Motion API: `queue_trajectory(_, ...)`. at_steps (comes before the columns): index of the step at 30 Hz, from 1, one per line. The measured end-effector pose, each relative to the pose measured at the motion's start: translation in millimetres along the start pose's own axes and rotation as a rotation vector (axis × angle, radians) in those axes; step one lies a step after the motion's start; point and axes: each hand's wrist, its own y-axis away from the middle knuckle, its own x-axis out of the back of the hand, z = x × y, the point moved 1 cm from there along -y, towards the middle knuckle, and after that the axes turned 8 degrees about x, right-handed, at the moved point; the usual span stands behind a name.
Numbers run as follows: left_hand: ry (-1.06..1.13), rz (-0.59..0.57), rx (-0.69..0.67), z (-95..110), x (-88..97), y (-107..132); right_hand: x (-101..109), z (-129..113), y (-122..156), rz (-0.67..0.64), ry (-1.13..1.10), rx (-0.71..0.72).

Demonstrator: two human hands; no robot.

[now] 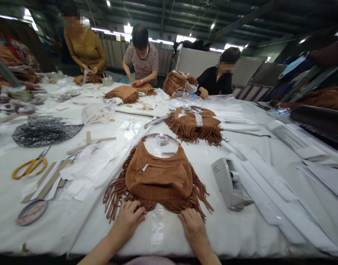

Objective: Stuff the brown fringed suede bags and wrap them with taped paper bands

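Note:
A brown suede handbag (158, 176) with long fringe lies flat on the white table (240, 228) in front of me, its strap wrapped in clear film at the top. My left hand (129, 218) rests at the bag's lower left fringe, fingers curled and pressing on the strands. My right hand (192, 221) lies at the lower right fringe, fingers bent down onto it. A strip of clear tape or film (157, 226) runs between my hands toward the table edge.
A grey tape dispenser (229, 184) sits right of the bag. Yellow scissors (29, 167), card strips and a tape roll (31, 212) lie at the left. A second fringed bag (195, 127) lies further back. Three people work on similar bags at the far side.

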Motion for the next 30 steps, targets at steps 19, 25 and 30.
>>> queue_trajectory(19, 0.184, 0.057, 0.189, -33.3, 16.0, -66.5, 18.2, 63.8, -87.3, -0.147, -0.134, 0.329)
queue_trajectory(25, 0.171, -0.064, 0.089, -45.7, 6.8, -76.1, 8.0, 68.3, -99.4, -0.275, -0.193, 0.273)
queue_trajectory(30, 0.130, -0.131, -0.077, -53.5, 12.0, -84.7, 4.2, 72.0, -119.5, -0.310, -0.303, 0.427)
